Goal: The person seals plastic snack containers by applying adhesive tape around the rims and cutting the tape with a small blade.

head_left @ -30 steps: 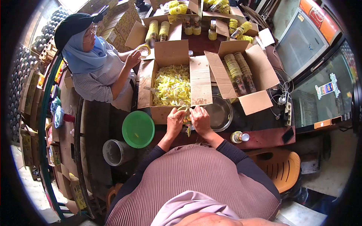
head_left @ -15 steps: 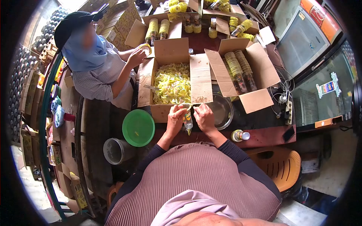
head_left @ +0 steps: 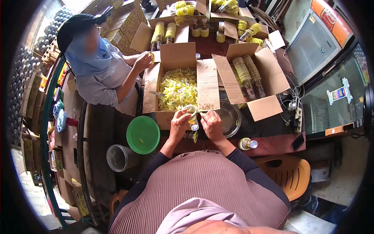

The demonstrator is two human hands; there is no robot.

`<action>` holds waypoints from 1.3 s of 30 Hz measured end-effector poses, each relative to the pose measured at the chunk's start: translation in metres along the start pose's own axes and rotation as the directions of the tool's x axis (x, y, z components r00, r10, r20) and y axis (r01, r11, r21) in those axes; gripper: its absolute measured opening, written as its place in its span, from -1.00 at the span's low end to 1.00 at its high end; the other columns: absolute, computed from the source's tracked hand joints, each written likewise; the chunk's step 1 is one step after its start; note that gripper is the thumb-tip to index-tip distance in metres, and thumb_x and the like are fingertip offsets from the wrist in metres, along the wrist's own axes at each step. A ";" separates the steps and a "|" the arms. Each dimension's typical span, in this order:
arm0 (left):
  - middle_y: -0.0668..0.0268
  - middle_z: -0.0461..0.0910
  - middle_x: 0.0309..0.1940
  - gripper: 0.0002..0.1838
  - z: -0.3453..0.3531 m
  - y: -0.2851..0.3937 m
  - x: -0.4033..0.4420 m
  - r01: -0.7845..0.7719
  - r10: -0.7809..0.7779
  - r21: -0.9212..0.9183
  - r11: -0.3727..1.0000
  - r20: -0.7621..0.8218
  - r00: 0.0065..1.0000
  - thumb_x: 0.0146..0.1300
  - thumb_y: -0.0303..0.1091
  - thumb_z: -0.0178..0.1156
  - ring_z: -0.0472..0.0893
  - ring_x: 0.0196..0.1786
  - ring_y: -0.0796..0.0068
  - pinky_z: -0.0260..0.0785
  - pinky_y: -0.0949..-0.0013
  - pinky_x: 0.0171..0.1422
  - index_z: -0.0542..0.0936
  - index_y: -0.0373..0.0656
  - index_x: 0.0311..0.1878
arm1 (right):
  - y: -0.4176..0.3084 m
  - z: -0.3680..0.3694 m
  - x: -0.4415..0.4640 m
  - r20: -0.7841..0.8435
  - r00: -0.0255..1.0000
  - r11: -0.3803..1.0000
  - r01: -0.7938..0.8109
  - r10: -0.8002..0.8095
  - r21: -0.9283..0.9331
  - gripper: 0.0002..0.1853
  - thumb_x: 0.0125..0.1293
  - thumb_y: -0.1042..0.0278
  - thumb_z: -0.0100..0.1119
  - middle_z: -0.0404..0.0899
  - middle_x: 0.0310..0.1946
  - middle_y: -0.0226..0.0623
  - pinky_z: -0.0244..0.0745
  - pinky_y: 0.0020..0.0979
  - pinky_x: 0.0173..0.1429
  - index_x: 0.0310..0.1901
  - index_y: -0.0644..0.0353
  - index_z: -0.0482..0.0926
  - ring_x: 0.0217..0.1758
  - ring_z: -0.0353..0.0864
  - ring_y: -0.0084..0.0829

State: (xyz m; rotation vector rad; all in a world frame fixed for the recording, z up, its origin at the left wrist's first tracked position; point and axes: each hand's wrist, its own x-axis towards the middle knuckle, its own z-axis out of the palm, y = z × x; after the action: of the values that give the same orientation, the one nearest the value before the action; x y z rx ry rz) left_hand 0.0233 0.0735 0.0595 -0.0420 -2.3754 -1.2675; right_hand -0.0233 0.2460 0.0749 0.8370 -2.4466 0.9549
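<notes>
In front of my body, my left hand is closed around a small clear plastic container with coloured print, its pale round rim upward. My right hand is beside the rim, thumb and fingers pinched together; what they grip is too small to make out. A small yellow-and-dark piece hangs or lies just below the container; I cannot tell which. Directly beyond both hands is an open cardboard box filled with yellow wrapped pieces.
A green basin and grey bucket are at left. A metal bowl and capped jar sit at right. Another carton holds stacked yellow-rimmed containers. A co-worker stands at left holding a yellow ring-shaped object.
The container in my left hand has tilted, and the small piece beneath it has shifted. My right hand stays pinched near the rim. The co-worker's yellow ring-shaped object has turned.
</notes>
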 end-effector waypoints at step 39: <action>0.19 0.57 -0.43 -0.91 0.012 0.024 0.004 0.015 -0.014 0.016 1.000 -0.071 0.997 0.12 -0.52 0.31 0.60 -0.38 0.33 0.44 0.35 -0.31 0.65 -0.26 -0.28 | 0.005 0.000 -0.007 0.054 0.997 0.995 -0.055 0.051 0.081 -0.85 0.11 0.46 0.24 0.43 -0.38 -0.24 0.49 -0.24 -0.10 -0.24 0.18 0.58 -0.22 0.52 -0.23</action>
State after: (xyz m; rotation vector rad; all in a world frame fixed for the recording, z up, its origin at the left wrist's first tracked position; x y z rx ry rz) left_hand 0.0213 0.0965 0.0743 0.0254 -2.3294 -1.2355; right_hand -0.0214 0.2517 0.0694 0.8384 -2.4998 1.0732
